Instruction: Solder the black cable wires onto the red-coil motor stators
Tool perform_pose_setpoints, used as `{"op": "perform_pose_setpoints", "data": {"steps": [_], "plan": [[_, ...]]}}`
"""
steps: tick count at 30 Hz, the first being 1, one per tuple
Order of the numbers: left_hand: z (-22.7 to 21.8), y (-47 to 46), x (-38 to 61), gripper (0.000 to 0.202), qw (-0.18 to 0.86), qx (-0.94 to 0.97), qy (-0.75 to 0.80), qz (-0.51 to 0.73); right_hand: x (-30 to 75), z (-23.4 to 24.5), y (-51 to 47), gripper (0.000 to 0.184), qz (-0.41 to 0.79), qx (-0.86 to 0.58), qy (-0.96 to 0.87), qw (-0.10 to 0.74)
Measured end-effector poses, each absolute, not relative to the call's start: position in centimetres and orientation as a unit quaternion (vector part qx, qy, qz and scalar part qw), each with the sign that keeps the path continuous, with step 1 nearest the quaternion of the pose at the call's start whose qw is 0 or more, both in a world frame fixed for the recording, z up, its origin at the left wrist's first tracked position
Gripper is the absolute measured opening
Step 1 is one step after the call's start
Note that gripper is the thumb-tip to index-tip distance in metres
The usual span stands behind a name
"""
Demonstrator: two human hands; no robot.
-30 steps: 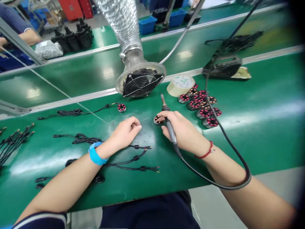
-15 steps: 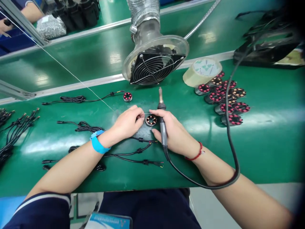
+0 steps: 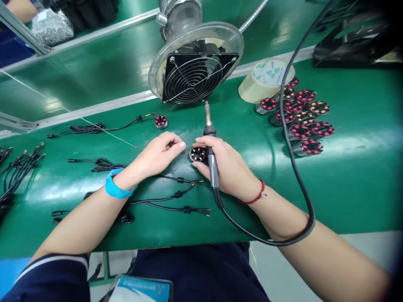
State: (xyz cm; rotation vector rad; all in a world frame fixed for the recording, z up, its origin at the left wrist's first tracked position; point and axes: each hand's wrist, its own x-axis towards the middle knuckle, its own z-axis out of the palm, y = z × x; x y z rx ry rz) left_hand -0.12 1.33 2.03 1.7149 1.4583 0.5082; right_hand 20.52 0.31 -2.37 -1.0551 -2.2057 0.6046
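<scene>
My right hand (image 3: 225,165) is closed around a soldering iron (image 3: 214,170), its metal tip pointing up and away from me. Thumb and fingertips of the same hand also rest around a small motor stator (image 3: 197,154) with copper windings, lying on the bench. Just left of the stator, apart from it, my left hand (image 3: 162,153) has its thumb and curled fingers pressed together; whatever they pinch is hidden. A thin pale wire (image 3: 103,131) slants down from the upper left towards that hand. Black cables with bared coloured ends (image 3: 204,212) lie below both hands.
A fume extractor fan (image 3: 195,79) hangs over the back of the green bench (image 3: 355,180). A tape roll (image 3: 264,79) and several motor stators (image 3: 300,132) stand at right. One wired stator (image 3: 160,121) lies behind my left hand. The iron's cord (image 3: 296,167) loops over my right forearm.
My left hand has drawn back left, away from the stator. My right fingers have closed in around the stator, with the soldering iron still held. The view has shifted slightly.
</scene>
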Motion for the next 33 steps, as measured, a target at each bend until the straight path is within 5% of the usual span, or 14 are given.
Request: {"op": "perform_pose_setpoints", "data": {"steps": [9,21,25,33], "plan": [[2.7,0.9,0.6,0.016,0.540,0.600,0.559,0.188,20.4,-2.4,0.3,0.045,0.193,-0.415,-0.829,0.322],[3.1,0.6,1.1,0.018,0.565,0.579,0.561,0.175,20.4,-2.3,0.4,0.043,0.170,-0.427,-0.831,0.314],[3.0,0.9,0.6,0.019,0.514,0.555,0.600,0.261,20.5,-2.5,0.4,0.046,0.176,-0.418,-0.831,0.323],[2.3,0.9,0.4,0.020,0.417,0.709,0.538,0.187,20.6,-2.7,0.4,0.048,0.179,-0.386,-0.846,0.321]]}}
